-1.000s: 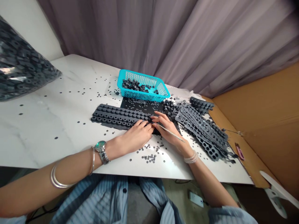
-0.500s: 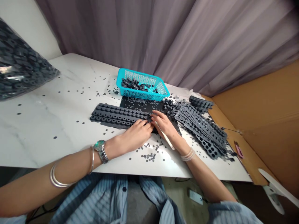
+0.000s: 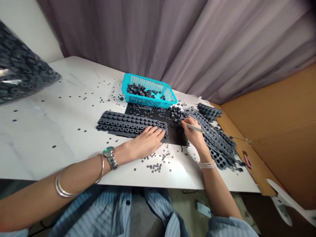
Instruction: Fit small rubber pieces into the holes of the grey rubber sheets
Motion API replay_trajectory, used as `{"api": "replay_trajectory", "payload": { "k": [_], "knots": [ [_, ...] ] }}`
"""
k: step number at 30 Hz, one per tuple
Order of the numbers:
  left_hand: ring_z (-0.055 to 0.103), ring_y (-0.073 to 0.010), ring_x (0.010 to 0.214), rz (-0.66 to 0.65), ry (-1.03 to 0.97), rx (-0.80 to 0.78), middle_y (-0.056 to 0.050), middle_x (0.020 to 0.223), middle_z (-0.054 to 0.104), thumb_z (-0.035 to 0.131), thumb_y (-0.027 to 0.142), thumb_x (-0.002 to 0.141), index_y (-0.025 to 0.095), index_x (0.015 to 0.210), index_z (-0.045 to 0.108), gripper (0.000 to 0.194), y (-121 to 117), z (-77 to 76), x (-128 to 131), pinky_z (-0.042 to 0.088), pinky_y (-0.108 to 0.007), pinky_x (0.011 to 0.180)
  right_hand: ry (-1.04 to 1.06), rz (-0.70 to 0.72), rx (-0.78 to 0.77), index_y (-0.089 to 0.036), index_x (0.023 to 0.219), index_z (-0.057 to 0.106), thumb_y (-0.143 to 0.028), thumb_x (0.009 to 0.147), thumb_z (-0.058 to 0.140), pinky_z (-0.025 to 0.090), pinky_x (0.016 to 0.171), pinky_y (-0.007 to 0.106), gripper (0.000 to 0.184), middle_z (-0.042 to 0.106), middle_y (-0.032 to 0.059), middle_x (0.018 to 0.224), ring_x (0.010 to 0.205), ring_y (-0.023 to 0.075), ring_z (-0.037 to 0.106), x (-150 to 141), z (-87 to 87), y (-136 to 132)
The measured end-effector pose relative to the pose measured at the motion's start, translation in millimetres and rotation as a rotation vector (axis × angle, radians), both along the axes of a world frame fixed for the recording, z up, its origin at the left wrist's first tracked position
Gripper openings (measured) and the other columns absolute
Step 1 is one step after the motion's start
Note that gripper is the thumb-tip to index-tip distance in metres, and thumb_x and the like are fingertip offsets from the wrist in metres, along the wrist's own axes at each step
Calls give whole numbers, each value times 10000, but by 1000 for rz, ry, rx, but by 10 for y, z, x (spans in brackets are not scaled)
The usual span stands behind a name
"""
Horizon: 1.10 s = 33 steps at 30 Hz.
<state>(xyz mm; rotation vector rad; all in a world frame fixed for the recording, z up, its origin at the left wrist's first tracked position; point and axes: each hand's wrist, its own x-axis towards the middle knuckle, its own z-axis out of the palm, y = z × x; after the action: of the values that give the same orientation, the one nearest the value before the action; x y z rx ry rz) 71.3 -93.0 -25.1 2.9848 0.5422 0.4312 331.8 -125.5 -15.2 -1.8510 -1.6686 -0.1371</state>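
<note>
- Left hand (image 3: 148, 141) lies open, its fingers resting on the right end of the dark rubber sheet (image 3: 128, 124), whose long axis runs sideways across the table.
- Right hand (image 3: 194, 135), farther from the sheet, pinches a thin stick (image 3: 194, 128) above the black mat (image 3: 176, 136), beside a heap of rubber rings (image 3: 177, 113).

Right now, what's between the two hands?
The head view shows a black mat and the end of a gray studded strip between the left hand and the right hand.

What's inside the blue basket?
The blue plastic basket holds a heap of dark grey rings. Rings underneath are hidden by the top ones, so the floor there cannot be seen.
</note>
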Motion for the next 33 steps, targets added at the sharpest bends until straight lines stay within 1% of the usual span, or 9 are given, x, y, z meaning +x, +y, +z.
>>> {"api": "replay_trajectory", "payload": {
  "k": [2, 4, 8, 10, 13, 16, 19, 24, 33],
  "knots": [
    [402, -276, 1354, 16, -15, 21, -178, 1407, 506, 366, 280, 1007, 56, 1401, 401, 455, -22, 10, 13, 316, -428, 1086, 86, -56, 44, -219, 746, 554, -433, 919, 483, 467, 830, 390, 285, 635, 46, 798, 883, 231, 597, 39, 50, -21],
    [412, -280, 1347, 43, -26, 51, -186, 1396, 512, 360, 250, 1005, 41, 1394, 406, 444, -46, 34, -7, 326, -427, 1084, 171, -131, 120, -211, 744, 556, -457, 915, 494, 436, 688, 309, 306, 579, 1, 703, 700, 169, 538, 36, 121, -45],
    [503, -283, 1240, 120, -36, 95, -178, 1262, 597, 361, 210, 990, 37, 1276, 519, 370, -57, 62, -81, 377, -417, 1041, 294, -151, 189, -192, 747, 593, -448, 893, 546, 371, 597, 266, 299, 543, -26, 643, 614, 130, 482, -53, 251, -50],
    [532, -283, 1192, 153, -26, 104, -174, 1208, 620, 375, 223, 985, 45, 1212, 564, 345, -48, 39, -102, 390, -418, 1025, 329, -68, 158, -188, 791, 632, -438, 891, 558, 403, 628, 273, 279, 604, -7, 697, 653, 138, 534, -154, 299, -12],
    [542, -284, 1175, 178, -23, 125, -181, 1201, 621, 404, 251, 976, 52, 1179, 587, 338, -38, -29, -101, 393, -420, 1018, 329, 173, 40, -205, 896, 669, -410, 901, 562, 469, 778, 314, 231, 701, 44, 925, 864, 178, 637, -395, 339, 87],
    [540, -290, 1180, 199, -26, 143, -192, 1209, 619, 421, 254, 964, 47, 1183, 590, 345, -38, -81, -87, 385, -422, 1023, 275, 371, -98, -226, 939, 661, -386, 918, 543, 480, 884, 347, 199, 702, 65, 1088, 1039, 205, 643, -662, 304, 197],
    [540, -296, 1183, 200, -9, 152, -195, 1211, 623, 434, 257, 956, 30, 1225, 569, 377, -43, -95, -82, 367, -428, 1039, 262, 426, -195, -232, 948, 634, -367, 925, 530, 509, 861, 357, 172, 717, 69, 1055, 1093, 225, 644, -818, 187, 259],
    [529, -303, 1194, 181, 6, 151, -209, 1234, 615, 455, 271, 941, 16, 1263, 535, 418, -46, -83, -82, 344, -445, 1055, 236, 459, -207, -243, 981, 631, -339, 922, 540, 466, 1012, 395, 144, 706, 72, 1134, 1263, 220, 555, -770, -11, 252],
    [533, -293, 1176, 193, -13, 134, -199, 1202, 627, 420, 279, 957, 27, 1267, 519, 411, -57, -65, -83, 340, -438, 1050, 187, 504, -193, -248, 992, 633, -339, 931, 531, 453, 1057, 399, 150, 679, 72, 1167, 1296, 207, 516, -704, -77, 290]
  ]
}}
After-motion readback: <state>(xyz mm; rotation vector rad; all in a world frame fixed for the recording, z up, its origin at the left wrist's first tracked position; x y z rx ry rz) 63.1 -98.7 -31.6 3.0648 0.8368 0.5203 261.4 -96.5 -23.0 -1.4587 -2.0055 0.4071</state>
